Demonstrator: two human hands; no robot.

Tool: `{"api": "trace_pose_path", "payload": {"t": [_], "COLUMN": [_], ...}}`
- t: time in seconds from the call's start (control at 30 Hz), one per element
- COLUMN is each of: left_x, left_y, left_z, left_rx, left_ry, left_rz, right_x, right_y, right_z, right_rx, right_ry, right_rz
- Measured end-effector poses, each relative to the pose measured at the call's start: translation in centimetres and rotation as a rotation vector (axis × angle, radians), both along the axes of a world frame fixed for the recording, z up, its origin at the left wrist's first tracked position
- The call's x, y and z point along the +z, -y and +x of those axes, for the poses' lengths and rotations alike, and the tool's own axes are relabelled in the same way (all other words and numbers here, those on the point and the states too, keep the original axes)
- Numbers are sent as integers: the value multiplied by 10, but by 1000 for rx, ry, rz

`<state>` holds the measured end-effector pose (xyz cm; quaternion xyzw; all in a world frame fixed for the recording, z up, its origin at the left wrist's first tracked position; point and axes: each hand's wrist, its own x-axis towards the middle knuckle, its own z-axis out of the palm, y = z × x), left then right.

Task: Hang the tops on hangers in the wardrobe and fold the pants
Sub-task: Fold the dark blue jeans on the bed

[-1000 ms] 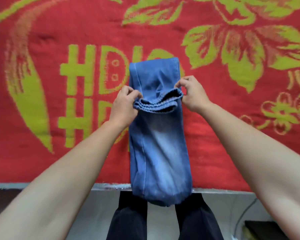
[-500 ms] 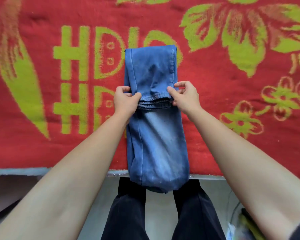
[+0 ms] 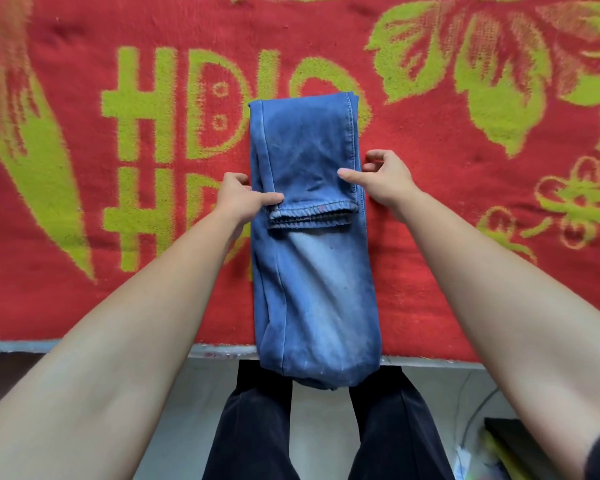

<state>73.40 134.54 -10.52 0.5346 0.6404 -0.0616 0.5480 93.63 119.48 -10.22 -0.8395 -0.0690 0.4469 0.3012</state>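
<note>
Jeans point(image 3: 312, 271) lay folded on red blanket point(image 3: 465, 271). Hems were doubled back toward near side. Near end hung over blanket edge, above person's dark trousers point(image 3: 257, 427). Compared with half second before, folded-over layer was pressed flat and hem stack was no longer lifted. Left hand point(image 3: 238, 199) kept pinch on left end of hems, thumb on top, fingers curled at side. Right hand point(image 3: 385, 178) had let go: fingers loosely curled just beside right seam, only thumb tip touching denim.
</note>
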Motion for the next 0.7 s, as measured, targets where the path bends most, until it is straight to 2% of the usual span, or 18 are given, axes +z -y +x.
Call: {"api": "trace_pose_path", "payload": {"t": [0.1,0.17,0.47,0.57,0.7], "left_x": [-1,-1,30,47,66], "left_y": [-5,-7,-34,-44,-76], "left_z": [7,10,42,61,95], "left_rx": [13,6,-94,-76,0], "left_ry": [74,105,225,293,411], "left_rz": [-124,-165,-142,-94,33], "right_x": [-1,1,36,51,74], "right_y": [-8,-13,-32,-44,-79], "right_z": [6,9,44,57,81], "right_rx": [12,79,161,135,23], "right_ry": [-212,-285,-248,-223,-114], "right_rz": [9,32,126,180,348]}}
